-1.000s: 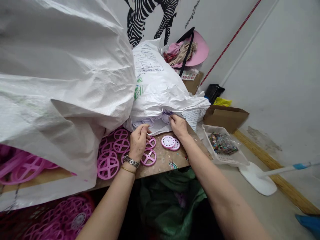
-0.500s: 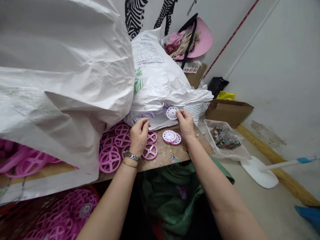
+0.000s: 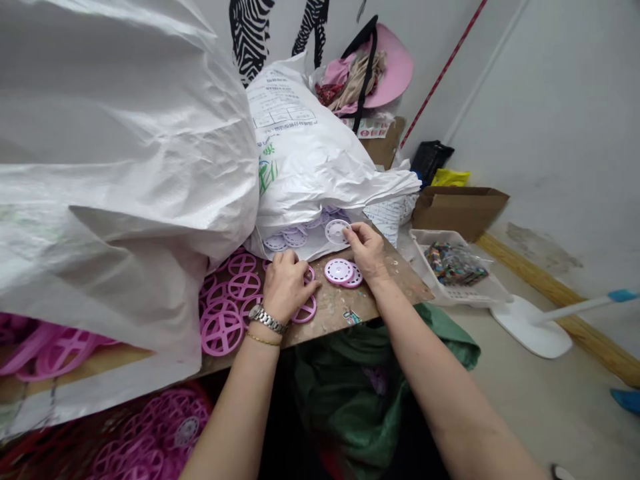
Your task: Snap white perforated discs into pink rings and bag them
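Note:
My right hand [image 3: 369, 252] pinches a white slotted disc [image 3: 336, 231] by its right edge, just in front of the sack's mouth. Below it, two pink-rimmed discs [image 3: 339, 271] with white slotted faces lie overlapped on the board. My left hand [image 3: 287, 283], with a metal watch at the wrist, rests over the pink spoked rings. Its thumb sticks out to the right over one pink ring [image 3: 306, 311], apart from the bent fingers, whose tips are partly hidden. More pink rings [image 3: 223, 332] lie to its left. Loose white discs [image 3: 295, 236] show inside the sack's opening.
A printed white sack [image 3: 300, 133] lies behind the board [image 3: 325, 323]. A large white woven bag [image 3: 150, 133] fills the left. Below it is a heap of pink rings [image 3: 150, 433]. A white basket [image 3: 457, 293] and a cardboard box [image 3: 457, 207] stand at right.
My left hand has come down onto the pink rings, its thumb now spread from the fingers. My right hand keeps the white disc, slightly lower. The view has shifted a little.

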The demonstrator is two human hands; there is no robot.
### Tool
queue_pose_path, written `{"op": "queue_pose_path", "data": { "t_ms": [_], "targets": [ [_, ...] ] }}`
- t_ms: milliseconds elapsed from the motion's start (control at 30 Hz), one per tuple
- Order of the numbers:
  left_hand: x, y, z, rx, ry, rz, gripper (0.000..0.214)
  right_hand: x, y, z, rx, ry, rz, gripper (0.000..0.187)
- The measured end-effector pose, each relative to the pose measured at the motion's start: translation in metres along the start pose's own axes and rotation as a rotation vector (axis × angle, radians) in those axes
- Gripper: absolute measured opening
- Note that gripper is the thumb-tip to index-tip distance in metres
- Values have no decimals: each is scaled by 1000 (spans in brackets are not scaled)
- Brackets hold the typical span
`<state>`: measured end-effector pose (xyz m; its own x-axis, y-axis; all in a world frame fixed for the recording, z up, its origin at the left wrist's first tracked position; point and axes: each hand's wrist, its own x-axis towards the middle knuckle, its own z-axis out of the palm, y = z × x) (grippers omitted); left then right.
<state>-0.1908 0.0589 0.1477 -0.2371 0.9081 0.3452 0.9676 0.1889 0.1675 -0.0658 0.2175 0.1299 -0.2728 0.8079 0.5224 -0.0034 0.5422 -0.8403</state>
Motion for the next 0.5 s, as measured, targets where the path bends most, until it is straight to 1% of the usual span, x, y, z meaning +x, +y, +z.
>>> {"op": "queue_pose_path", "data": {
  "t_ms": [100,167,333,433,500],
  "targets": [
    [0,-2,3,-19,14,24,15,0,-3,1,24,-6,14,22],
    [1,-3,5,-50,42,55,10,0,-5,1,61,-12,37,22],
    [1,-3,6,-193,151,168,13,1,-5,-1,219,-41,130,23],
    [1,0,2,-255,232,223,14,0,-6,-1,354,-73,231,23],
    [2,1,1,-274,296,235,14,0,-9,-1,455,-106,311,24]
  ]
}}
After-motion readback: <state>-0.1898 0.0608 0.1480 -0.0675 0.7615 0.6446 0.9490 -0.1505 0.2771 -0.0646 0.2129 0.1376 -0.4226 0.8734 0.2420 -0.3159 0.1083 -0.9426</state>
